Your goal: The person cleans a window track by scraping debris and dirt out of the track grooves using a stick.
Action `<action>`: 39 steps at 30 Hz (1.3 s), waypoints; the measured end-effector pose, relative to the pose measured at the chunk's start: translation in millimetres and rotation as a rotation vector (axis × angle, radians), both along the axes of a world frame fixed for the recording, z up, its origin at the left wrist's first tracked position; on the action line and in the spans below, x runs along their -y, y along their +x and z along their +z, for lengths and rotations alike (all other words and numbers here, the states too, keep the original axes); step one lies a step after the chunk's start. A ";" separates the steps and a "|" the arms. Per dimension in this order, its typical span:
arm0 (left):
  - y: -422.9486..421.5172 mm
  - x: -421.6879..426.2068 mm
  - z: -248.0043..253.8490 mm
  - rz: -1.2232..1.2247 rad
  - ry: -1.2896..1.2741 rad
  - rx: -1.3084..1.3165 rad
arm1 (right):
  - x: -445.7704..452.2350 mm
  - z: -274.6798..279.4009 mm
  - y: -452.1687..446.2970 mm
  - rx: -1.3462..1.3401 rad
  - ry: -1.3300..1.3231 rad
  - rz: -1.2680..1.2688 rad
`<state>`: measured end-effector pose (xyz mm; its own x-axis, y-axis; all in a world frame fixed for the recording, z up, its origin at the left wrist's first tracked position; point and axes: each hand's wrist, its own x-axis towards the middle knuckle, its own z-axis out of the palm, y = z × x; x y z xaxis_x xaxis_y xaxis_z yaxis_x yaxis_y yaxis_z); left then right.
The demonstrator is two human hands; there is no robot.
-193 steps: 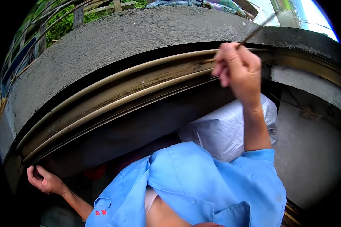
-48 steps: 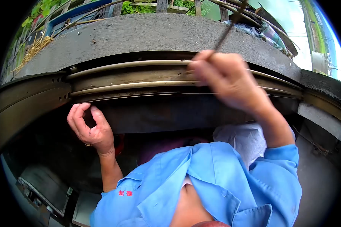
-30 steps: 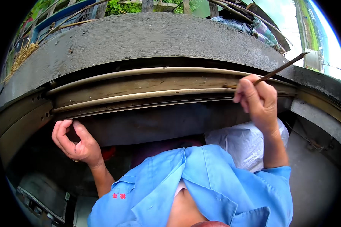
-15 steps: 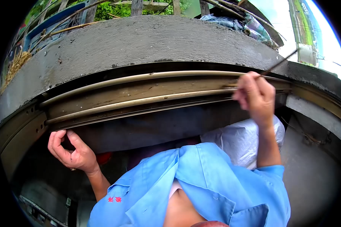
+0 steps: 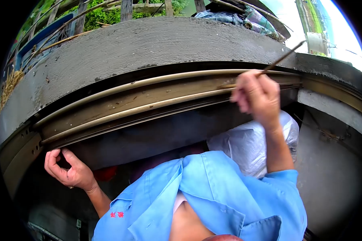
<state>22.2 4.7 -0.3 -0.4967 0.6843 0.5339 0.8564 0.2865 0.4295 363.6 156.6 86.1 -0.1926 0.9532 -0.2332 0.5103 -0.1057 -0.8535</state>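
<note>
My right hand (image 5: 258, 94) is closed around a thin brown stick (image 5: 283, 58). One end slants up past the concrete ledge, and the other pokes out left of my fingers into the groove of the brown metal window track (image 5: 128, 98). Motion blurs this hand slightly. At the track's lower left corner, my left hand (image 5: 70, 170) has curled fingers, thumb and fingertips close together against the frame's inner edge. A ring shows on it. Small specks of dirt lie in the groove.
Beyond the track runs a rough concrete ledge (image 5: 161, 44), with wooden slats and bundled plastic (image 5: 221, 17) behind it. A white plastic sack (image 5: 245, 140) sits below my right forearm. Side frame pieces (image 5: 338, 94) meet the track at its ends.
My view has shifted slightly, so the scene sits further left. My right hand still grips the stick, now tilted a little differently. The left hand keeps its place at the corner.
</note>
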 end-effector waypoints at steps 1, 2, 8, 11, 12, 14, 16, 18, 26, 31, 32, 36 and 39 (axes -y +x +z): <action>-0.2 -0.3 0.0 0.002 0.001 0.000 | 5.0 -0.4 -17.3 -0.020 0.005 0.057; -0.5 -0.7 0.7 0.002 -0.003 0.001 | 7.9 -0.4 -25.6 -0.040 0.007 0.114; -0.7 -1.6 1.3 -0.001 -0.001 -0.026 | -9.7 0.8 48.3 0.133 0.096 -0.153; -0.6 -1.7 1.6 -0.004 0.011 -0.020 | 5.0 -3.3 7.1 0.030 0.083 -0.054; -0.7 -2.3 2.9 -0.008 0.007 -0.021 | 10.4 -3.7 -7.6 -0.016 0.066 -0.001; -0.9 -2.2 2.7 -0.005 0.009 -0.024 | 11.0 -6.3 1.6 -0.004 0.101 -0.009; -2.7 -2.1 1.1 0.004 0.007 -0.021 | 7.9 -8.0 26.0 0.085 0.174 -0.127; -2.0 -2.8 1.7 -0.003 0.008 -0.044 | -0.5 -5.2 47.8 0.248 0.172 -0.160; -2.9 -2.2 1.5 -0.003 0.009 -0.026 | 8.9 -9.7 -0.4 -0.011 0.139 -0.026; -2.4 -0.1 -1.0 0.016 0.009 -0.014 | 1.1 -7.9 17.7 0.052 0.141 -0.089; -3.2 -0.2 -1.7 0.007 0.016 -0.012 | 7.9 -10.6 -3.1 -0.038 0.095 -0.055; -1.3 -3.1 -0.6 -0.017 0.043 -0.023 | 13.1 -13.9 -14.2 -0.086 0.074 0.037; -1.1 -3.1 0.3 -0.010 0.038 -0.012 | -4.7 -14.0 27.7 0.136 0.234 -0.117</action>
<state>21.1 7.8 0.0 -0.4829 0.6686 0.5655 0.8645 0.2612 0.4294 391.4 161.4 72.2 -0.0604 0.9980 -0.0209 0.6178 0.0209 -0.7861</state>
